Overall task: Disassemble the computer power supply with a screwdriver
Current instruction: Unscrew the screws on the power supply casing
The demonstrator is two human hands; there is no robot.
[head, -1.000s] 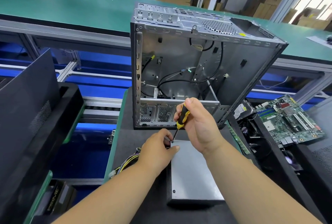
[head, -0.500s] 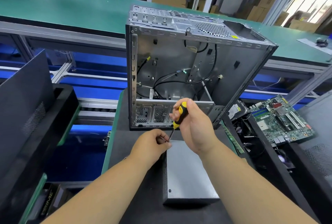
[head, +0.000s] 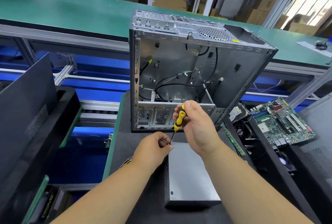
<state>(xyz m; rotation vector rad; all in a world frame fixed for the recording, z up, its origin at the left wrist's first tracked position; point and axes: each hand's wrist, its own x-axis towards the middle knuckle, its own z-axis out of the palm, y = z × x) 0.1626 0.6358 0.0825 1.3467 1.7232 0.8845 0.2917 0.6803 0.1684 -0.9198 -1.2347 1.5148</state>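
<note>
The grey metal power supply (head: 190, 177) lies flat on the black mat, with one screw visible at its near left corner. My right hand (head: 197, 126) grips a yellow and black screwdriver (head: 177, 121), held nearly upright with its tip at the power supply's far left corner. My left hand (head: 154, 150) rests at that same corner, fingers pinched around the screwdriver's tip. Yellow and black cables (head: 125, 162) show from under my left wrist.
An open, emptied computer case (head: 197, 72) stands just behind the power supply. A green motherboard (head: 282, 121) and loose parts lie to the right. Black case panels (head: 27, 101) lean at left. A green conveyor belt (head: 71, 13) runs behind.
Both hands stay at the far left corner of the power supply. The view has shifted slightly; the screwdriver's handle has turned a little in my right hand.
</note>
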